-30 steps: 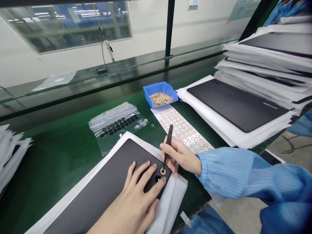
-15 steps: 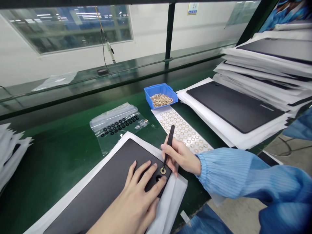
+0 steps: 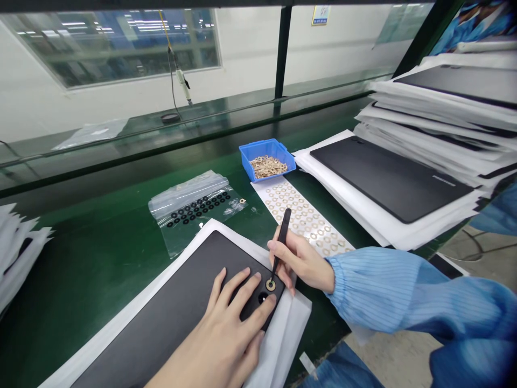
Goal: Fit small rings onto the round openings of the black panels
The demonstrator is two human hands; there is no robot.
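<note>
Hardly anything is moved since the earlier pictures: only the upper end of the black tool [image 3: 281,237] is tipped a shade further to the right. Its tip is kept on the gold ring [image 3: 270,284], which is found at the same spot near the corner of the dark panel [image 3: 181,307], just beside a small round opening. The tool is pinched like a pen between the thumb and fingers of the right hand [image 3: 301,261], which are closed around its shaft. The left hand [image 3: 226,334] is laid flat on the panel with its fingers spread and nothing held, one fingertip just beside the ring. From this stillness the ring is judged to be pressed into place rather than carried. The panel is rested on a white wrapper [image 3: 283,334] on the green bench [image 3: 100,253]. Beyond the right hand a sheet of rings [image 3: 307,221] and a blue tray [image 3: 266,153] are seen, and a clear bag [image 3: 194,207] is laid to their left.
</note>
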